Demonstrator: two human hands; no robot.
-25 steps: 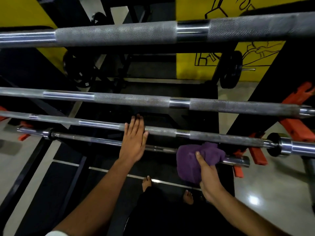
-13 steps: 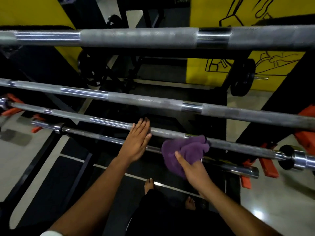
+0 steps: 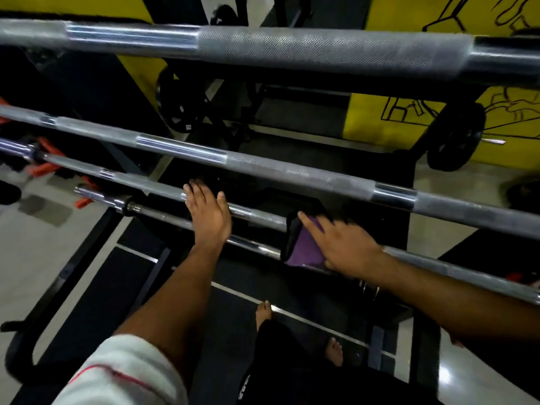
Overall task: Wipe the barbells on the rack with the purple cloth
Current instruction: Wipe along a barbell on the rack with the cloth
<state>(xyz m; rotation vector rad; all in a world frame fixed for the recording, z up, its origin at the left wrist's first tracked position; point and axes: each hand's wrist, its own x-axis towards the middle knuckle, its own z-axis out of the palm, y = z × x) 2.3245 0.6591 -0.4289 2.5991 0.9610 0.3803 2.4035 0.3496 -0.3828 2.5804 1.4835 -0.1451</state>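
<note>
Yellow-walled gym: knurled steel barbells (image 3: 292, 171) racked in tiers.
Right hand (image 3: 344, 247) presses the purple cloth (image 3: 304, 249) with flat fingers onto the lowest bar; left hand (image 3: 209, 213), flat beside it, should steady long, overlapping strokes.

Dim in here, with deep shadow swallowing the rack frame (image 3: 73, 276) and the black mat, while the yellow wall (image 3: 409, 112) stays bright and a hard white glare sits on the polished floor (image 3: 445, 375) at lower right, light seemingly coming from overhead. Highlights streak along the smooth chrome of the bars (image 3: 181, 149), whose knurling reads crisp at centre but smears towards both edges, where the wide lens bows them. The right hand (image 3: 347, 244) and the white sleeve (image 3: 117, 372) are soft with motion blur.
</note>
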